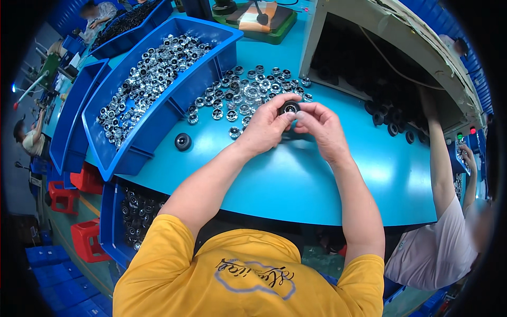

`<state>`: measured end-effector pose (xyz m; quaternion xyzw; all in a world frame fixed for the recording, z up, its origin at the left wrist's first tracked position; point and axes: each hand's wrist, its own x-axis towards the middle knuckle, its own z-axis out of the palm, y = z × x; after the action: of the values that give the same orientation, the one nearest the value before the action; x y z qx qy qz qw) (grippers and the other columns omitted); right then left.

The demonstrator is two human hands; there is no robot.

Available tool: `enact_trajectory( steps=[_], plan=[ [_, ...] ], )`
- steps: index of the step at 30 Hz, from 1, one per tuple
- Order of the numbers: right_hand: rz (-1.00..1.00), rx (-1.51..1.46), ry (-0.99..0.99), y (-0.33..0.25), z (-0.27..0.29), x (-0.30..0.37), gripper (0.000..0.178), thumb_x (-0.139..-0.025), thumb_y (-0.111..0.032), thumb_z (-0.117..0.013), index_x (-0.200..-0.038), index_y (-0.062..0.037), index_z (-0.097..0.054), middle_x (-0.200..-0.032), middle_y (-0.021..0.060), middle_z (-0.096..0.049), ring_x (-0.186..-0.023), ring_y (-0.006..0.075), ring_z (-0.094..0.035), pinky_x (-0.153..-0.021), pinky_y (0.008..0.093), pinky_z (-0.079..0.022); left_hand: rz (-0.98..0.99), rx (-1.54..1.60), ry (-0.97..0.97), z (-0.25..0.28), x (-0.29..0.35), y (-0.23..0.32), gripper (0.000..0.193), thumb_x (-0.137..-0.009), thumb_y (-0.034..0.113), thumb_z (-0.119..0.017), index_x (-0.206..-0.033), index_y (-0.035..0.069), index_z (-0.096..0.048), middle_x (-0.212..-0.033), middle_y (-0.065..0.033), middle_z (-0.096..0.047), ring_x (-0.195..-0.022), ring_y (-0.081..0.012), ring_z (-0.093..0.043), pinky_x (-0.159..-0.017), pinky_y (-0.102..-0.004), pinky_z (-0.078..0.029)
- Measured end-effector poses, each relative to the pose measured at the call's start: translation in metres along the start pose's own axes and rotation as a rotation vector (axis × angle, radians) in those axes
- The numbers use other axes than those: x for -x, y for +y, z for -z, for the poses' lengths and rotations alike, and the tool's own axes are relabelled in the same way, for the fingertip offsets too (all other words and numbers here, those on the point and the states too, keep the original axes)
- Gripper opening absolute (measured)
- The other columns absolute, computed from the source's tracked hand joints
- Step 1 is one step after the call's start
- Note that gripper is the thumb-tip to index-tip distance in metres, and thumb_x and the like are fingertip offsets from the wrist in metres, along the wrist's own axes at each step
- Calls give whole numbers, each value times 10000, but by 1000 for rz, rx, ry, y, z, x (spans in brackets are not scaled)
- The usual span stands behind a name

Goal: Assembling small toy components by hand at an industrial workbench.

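Observation:
Over the middle of the turquoise table (pixel 253 198), a small black wheel (pixel 289 108) with a shiny metal centre is held up between my two hands. My left hand (pixel 265 128) is closed round its left side, with the forefinger over the top and the thumb at the front. From the right, the thumb and fingers of my right hand (pixel 323 128) pinch at its edge. Just beyond the hands, many loose clear and silver wheel hubs (pixel 217 113) lie scattered. Another black wheel (pixel 182 141) rests alone on the table, left of my left hand.
A long blue bin (pixel 158 113) full of hubs stands at the left. Beyond the right hand is a pale machine housing (pixel 311 39) with black wheels (pixel 392 129) in its opening. A co-worker's arm (pixel 439 158) reaches there. Below the table's left edge sits another blue bin (pixel 110 224).

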<state>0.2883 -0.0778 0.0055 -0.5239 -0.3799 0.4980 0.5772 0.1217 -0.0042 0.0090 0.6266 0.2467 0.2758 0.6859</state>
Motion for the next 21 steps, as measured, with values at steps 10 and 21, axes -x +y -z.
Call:
enact_trajectory(
  steps=[10, 21],
  plan=[
    [164, 391, 136, 11, -5, 1, 193, -921, -121, -716, -1047, 13, -660, -911, 66, -693, -820, 119, -659, -725, 260, -555, -324, -537, -12, -4, -2, -18, 573, -913, 47, -641, -1445, 99, -434, -1094, -143, -694, -882, -275, -702, -785, -378, -560],
    [128, 282, 91, 13, -3, -2, 190, -869, -63, -753, -1024, -8, -659, -890, 49, -681, -807, 112, -646, -734, 268, -547, -273, -649, 34, -8, 4, -18, 607, -904, 64, -677, -1460, 84, -435, -1060, -198, -714, -978, -324, -717, -832, -387, -570]
  ],
)
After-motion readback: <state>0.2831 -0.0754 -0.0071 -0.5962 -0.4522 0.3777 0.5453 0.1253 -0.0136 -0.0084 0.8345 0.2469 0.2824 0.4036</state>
